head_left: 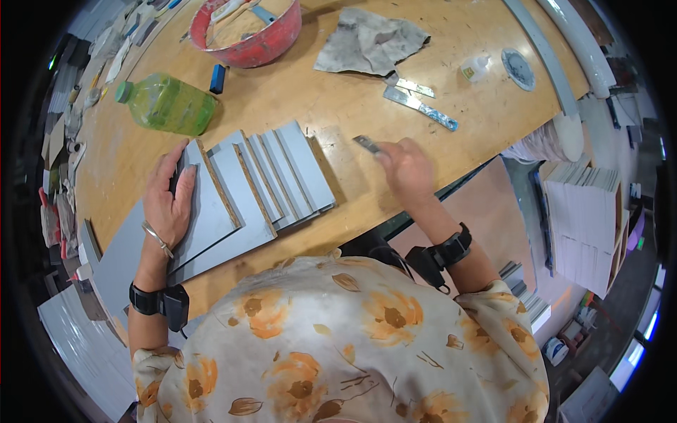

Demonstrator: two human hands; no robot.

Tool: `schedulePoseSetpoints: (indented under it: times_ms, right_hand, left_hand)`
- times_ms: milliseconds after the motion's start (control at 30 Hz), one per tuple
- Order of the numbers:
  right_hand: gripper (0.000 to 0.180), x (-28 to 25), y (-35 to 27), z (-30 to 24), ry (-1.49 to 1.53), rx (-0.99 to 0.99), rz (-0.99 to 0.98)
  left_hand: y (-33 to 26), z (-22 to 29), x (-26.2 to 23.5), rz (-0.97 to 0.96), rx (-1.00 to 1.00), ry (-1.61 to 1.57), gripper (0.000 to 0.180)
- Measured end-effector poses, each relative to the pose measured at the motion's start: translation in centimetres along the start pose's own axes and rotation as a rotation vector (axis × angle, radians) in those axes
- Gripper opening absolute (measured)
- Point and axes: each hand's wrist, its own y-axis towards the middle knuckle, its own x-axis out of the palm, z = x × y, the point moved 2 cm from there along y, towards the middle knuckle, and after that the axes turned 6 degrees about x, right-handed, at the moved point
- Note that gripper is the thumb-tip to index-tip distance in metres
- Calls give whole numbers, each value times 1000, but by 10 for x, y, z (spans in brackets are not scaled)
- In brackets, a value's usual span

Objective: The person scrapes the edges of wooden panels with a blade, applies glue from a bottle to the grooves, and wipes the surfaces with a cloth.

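Several grey panels (251, 189) with bare brown edges lie overlapped in a stepped stack at the left of the table. My left hand (168, 204) rests at the left end of the stack, its fingers stretched out and the thumb apart along the outermost panel. To the right of the stack, above the tabletop, my right hand (409, 173) is closed on a small metal blade (367, 144). The blade's tip points left toward the panels and does not touch them. Slight blur covers the right hand's fingers.
Beyond the panels stand a green-yellow jug (168, 104), a blue block (217, 79) and a red basin (257, 44). A grey cloth (370, 41), metal putty knives (421, 107), a small bottle (475, 68) and a round lid (518, 68) lie farther right. Stacked white sheets (582, 211) stand beyond the table.
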Motion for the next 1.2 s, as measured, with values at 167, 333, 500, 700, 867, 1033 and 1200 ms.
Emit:
schedulePoseSetpoints:
  times_ms: [167, 333, 500, 700, 867, 1033, 1200]
  right_hand:
    - [9, 15, -34, -20, 185, -135, -41]
    - [7, -4, 35, 19, 51, -212, 91]
    - [11, 1, 31, 20, 93, -229, 32]
    - [16, -9, -58, 9, 245, -556, -269]
    - [10, -13, -5, 20, 181, -292, -82]
    - [10, 8, 15, 13, 218, -345, -31]
    - [12, -25, -20, 24, 345, -339, -568]
  left_hand:
    - [1, -3, 0, -41, -25, -35, 36]
    - [1, -5, 0, -66, -58, -53, 36]
    - [1, -8, 2, -47, -66, -49, 37]
    - [1, -7, 0, -81, -76, 9, 36]
    - [-3, -6, -2, -59, -86, -43, 36]
    - [2, -5, -1, -62, -60, -9, 37]
    - [2, 0, -1, -61, -96, -6, 36]
